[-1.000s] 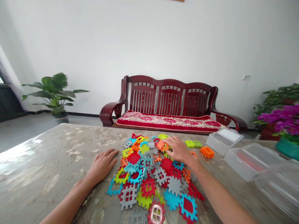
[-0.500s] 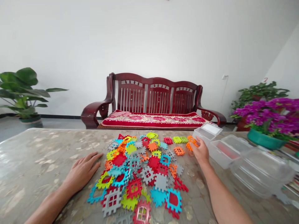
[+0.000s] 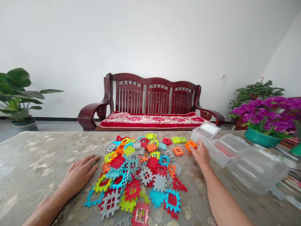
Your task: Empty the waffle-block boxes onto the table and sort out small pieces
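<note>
Interlocking toothed plastic tiles [image 3: 131,164] in red, blue, green, orange and grey lie in a loose, overlapping heap on the table. Left of the heap, my left hand [image 3: 81,171] rests palm down with its fingers stretched out, holding nothing. My right hand [image 3: 200,153] is at the far right of the heap, its thumb at the near edge of an orange tile [image 3: 191,144]. That tile lies flat, and the fingers of this hand are apart. Close by are another orange tile [image 3: 178,151], green tiles [image 3: 178,140] and a red tile [image 3: 167,141], set apart from the heap.
Clear plastic boxes [image 3: 217,157] with raised lids stand right of my right hand, one with something red inside. Purple flowers in a teal pot [image 3: 262,138] stand behind them. Beyond the patterned table [image 3: 35,157] is a dark red wooden bench [image 3: 150,94]. A potted plant [image 3: 20,91] stands left.
The orange tile at my right hand was tilted between the fingers and now lies flat, with the fingers loosened. My left hand stays resting. The whole view has shifted slightly.
</note>
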`<state>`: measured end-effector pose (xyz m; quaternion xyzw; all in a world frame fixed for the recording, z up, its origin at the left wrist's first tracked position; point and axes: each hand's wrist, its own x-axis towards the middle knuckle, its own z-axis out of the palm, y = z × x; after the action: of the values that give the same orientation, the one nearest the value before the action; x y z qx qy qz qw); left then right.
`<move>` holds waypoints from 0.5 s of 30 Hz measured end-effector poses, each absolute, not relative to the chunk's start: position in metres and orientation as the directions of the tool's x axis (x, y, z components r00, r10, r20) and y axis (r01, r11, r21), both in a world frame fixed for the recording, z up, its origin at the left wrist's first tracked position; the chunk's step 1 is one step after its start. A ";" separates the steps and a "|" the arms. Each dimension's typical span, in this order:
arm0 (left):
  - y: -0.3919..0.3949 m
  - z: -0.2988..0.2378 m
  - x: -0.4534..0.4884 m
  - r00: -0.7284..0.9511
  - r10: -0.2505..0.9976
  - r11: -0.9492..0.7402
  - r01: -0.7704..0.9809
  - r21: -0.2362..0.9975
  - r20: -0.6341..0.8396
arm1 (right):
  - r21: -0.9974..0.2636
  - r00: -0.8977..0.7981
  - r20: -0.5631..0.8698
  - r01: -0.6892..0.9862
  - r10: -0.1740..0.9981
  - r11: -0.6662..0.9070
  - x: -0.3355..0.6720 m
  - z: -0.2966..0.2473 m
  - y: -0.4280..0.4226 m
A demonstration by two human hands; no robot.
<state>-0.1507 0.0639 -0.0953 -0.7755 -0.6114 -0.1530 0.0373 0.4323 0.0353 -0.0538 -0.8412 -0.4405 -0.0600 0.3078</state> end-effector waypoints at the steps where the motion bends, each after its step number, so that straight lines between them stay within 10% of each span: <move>1: 0.064 -0.095 -0.151 0.206 0.937 -0.250 0.960 0.127 0.280 | -0.455 0.603 0.356 0.779 0.713 -0.432 0.431 -0.053 0.035; 15: 0.060 -0.086 -0.143 0.138 0.965 -0.169 0.977 0.131 0.221 | -0.359 0.606 0.335 0.790 0.721 -0.497 0.429 -0.059 0.036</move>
<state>-0.1435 0.0604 -0.0855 -0.7539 -0.6440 -0.1279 0.0222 0.4287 0.0363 -0.0592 -0.8624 -0.4380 -0.0703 0.2438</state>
